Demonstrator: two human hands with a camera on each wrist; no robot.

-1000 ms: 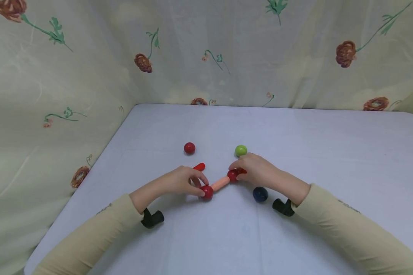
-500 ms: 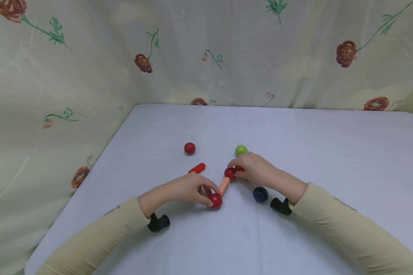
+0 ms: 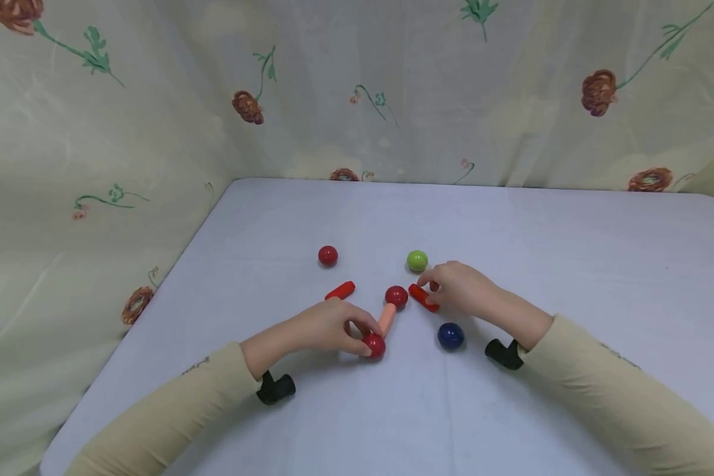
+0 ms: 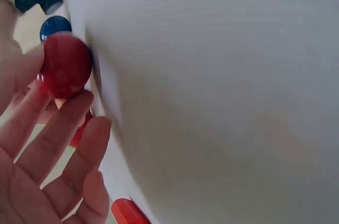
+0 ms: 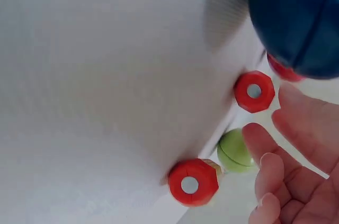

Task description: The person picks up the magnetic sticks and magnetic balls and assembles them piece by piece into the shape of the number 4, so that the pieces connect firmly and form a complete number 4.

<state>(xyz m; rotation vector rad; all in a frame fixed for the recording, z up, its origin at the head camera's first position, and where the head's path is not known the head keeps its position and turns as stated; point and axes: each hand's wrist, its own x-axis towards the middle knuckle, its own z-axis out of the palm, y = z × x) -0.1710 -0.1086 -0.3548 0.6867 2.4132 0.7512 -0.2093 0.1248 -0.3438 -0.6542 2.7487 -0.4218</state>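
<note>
My left hand (image 3: 339,327) pinches a red ball (image 3: 374,346) between thumb and fingers, low over the table; the left wrist view shows this red ball (image 4: 66,65) close up. From it a peach-coloured stick (image 3: 387,319) reaches to a second red ball (image 3: 396,296). Just right of that ball lies a red stick (image 3: 422,297), its near end a round silvery disc in the right wrist view. My right hand (image 3: 461,287) hovers at this stick with thumb and forefinger parted; in the right wrist view its fingertips (image 5: 254,131) are beside the red stick (image 5: 254,91).
A green ball (image 3: 417,261) and a blue ball (image 3: 450,336) lie around the right hand. Another red ball (image 3: 328,256) sits farther back, above a red stick (image 3: 340,291). One more red stick end (image 5: 193,183) shows in the right wrist view. A floral curtain (image 3: 393,86) borders the white table.
The left hand has brought its ball right and nearer, swinging the peach stick steeper. The right hand has let go of the second red ball and moved right, uncovering the red stick.
</note>
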